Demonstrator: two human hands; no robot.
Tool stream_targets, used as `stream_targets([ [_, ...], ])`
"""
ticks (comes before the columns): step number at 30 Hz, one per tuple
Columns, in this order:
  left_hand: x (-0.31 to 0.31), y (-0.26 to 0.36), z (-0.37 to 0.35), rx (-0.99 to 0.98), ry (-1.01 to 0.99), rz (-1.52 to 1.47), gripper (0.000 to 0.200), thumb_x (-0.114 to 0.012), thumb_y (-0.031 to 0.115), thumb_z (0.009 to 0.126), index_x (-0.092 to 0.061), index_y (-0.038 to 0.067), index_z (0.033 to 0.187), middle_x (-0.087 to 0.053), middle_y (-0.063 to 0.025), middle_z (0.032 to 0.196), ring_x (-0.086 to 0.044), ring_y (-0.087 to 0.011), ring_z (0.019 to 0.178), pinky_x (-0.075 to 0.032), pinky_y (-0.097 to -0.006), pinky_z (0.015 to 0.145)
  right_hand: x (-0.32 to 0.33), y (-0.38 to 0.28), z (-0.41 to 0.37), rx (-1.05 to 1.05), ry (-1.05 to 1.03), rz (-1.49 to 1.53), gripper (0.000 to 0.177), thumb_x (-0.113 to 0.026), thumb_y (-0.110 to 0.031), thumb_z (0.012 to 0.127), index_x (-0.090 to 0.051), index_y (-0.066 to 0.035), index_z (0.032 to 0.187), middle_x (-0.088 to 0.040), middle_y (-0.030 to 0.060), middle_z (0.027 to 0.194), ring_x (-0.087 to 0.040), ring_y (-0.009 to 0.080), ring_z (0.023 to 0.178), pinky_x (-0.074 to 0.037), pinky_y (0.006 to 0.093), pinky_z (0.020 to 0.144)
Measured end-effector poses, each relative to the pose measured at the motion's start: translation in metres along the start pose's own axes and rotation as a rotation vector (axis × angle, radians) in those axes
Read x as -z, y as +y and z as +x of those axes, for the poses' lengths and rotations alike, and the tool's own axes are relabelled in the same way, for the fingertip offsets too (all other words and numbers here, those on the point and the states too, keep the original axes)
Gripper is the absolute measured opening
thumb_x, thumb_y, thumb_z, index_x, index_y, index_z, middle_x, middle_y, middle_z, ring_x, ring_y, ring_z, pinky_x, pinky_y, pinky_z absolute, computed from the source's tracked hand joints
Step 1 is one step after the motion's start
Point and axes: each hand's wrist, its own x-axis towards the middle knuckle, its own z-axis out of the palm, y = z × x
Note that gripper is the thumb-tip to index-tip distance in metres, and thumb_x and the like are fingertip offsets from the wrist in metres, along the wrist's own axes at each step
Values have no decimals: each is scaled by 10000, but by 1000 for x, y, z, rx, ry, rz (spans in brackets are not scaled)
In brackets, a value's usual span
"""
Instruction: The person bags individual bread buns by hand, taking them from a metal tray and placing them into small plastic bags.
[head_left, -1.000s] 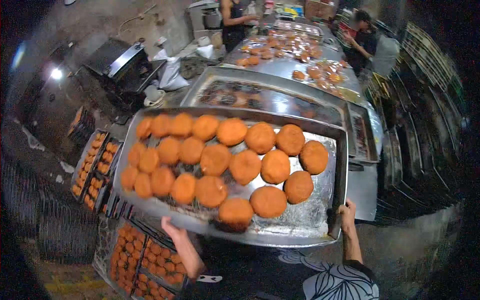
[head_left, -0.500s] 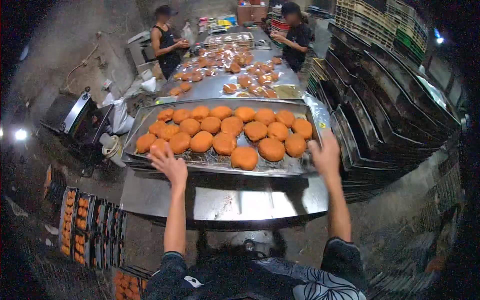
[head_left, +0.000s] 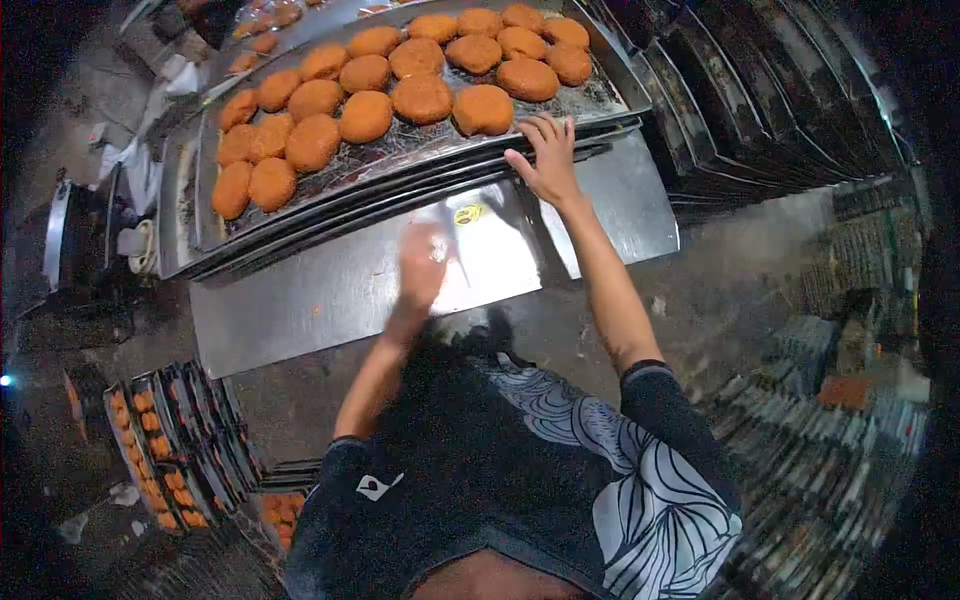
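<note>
A metal baking tray [head_left: 345, 200] of round orange-brown buns [head_left: 421, 98] sits on top of other trays at the far side of the steel table [head_left: 290, 315]. My right hand [head_left: 548, 165] is open, its fingers spread at the tray's front edge near the closest bun. In front of the tray, my left hand [head_left: 424, 262] is smeared by motion but looks closed on a clear plastic bag. A yellow label [head_left: 468, 214] shows on the bag, just beyond those fingers. The bag's outline is hard to make out against the shiny metal.
Dark empty trays [head_left: 740, 100] are stacked on the right. Racked trays of buns [head_left: 160, 450] stand on the floor at lower left. Bagged buns [head_left: 268, 18] lie beyond the tray. A dark machine [head_left: 85, 245] stands at the left.
My view has tilted down. My right hand has come from the tray's right side to its front edge; my left hand has drawn back toward me. The labelled bag is now before the tray.
</note>
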Motion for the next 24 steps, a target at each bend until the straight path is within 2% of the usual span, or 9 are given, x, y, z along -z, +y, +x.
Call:
stream_targets([
  [1, -19, -14, -18, 217, -375, -84, 181, -623, 104, 698, -559, 3, 833, -551, -136, 868, -519, -314, 846, -419, -370, 752, -4, -10, -8, -14, 67, 18, 523, -514, -424, 766, -447, -61, 1136, -365, 151, 1229, -274, 330, 1180, -138, 503, 975],
  [4, -49, -39, -44, -37, -582, 4, 278, -679, 133, 638, -552, 1, 846, -524, -142, 838, -504, -316, 806, -417, -375, 723, -34, -43, -57, -317, 110, 36, 605, -538, -328, 758, -345, -7, 1234, -241, 267, 1293, -201, 406, 1206, -180, 447, 994],
  [8, -62, -77, -44, -95, -483, 138, 312, -676, 119, 616, -535, 5, 870, -497, -137, 850, -478, -308, 839, -400, -374, 755, -112, -44, -127, -748, -352, -150, 605, -526, -302, 753, -337, 51, 1206, -323, 302, 1227, -296, 431, 1143, -260, 444, 947],
  [12, -65, -88, -33, -143, -564, -29, 64, -511, 93, 708, -566, 61, 707, -520, -83, 740, -511, -268, 756, -426, -360, 672, -96, -54, -126, -662, -245, -63, 506, -515, -284, 758, -406, 37, 1135, -405, 296, 1154, -413, 422, 1014, -299, 452, 903],
  [15, -52, -90, -14, -137, -728, 33, 111, -497, 109, 743, -591, 51, 751, -545, -84, 758, -529, -270, 771, -433, -355, 675, -53, -59, -132, -616, -1, -128, 370, -546, -135, 736, -481, 73, 1035, -486, 261, 1052, -489, 382, 890, -406, 399, 778],
  [17, -49, -95, -5, 95, -686, -99, 147, -492, 128, 773, -605, 46, 816, -569, -91, 799, -540, -292, 781, -441, -340, 690, -16, -78, -139, -956, -305, 635, 190, -532, -120, 763, -557, 31, 874, -587, 94, 773, -547, 156, 660, -437, 287, 610],
  [18, -43, -86, 3, 164, -771, -97, 215, -491, 194, 819, -602, 27, 897, -587, -100, 823, -563, -259, 774, -442, -306, 692, -12, -87, -141, -848, -434, 924, 154, -530, -111, 777, -590, 17, 837, -566, 40, 674, -514, 93, 631, -426, 253, 600],
  [21, -44, -47, 2, 547, -861, -734, 337, -480, 287, 854, -571, -14, 976, -609, -124, 894, -566, -127, 835, -431, -255, 696, -20, -74, -128, -539, -588, 768, 218, -531, -171, 799, -590, -12, 937, -577, 57, 677, -516, 102, 621, -423, 246, 589],
  [24, -57, -27, 3, 491, -673, -398, 299, -543, 294, 795, -610, 24, 904, -628, -98, 782, -598, -120, 671, -449, -254, 588, -4, -53, -119, -514, -652, 824, 357, -488, -337, 803, -578, 7, 841, -560, 190, 643, -551, 276, 533, -416, 356, 522],
])
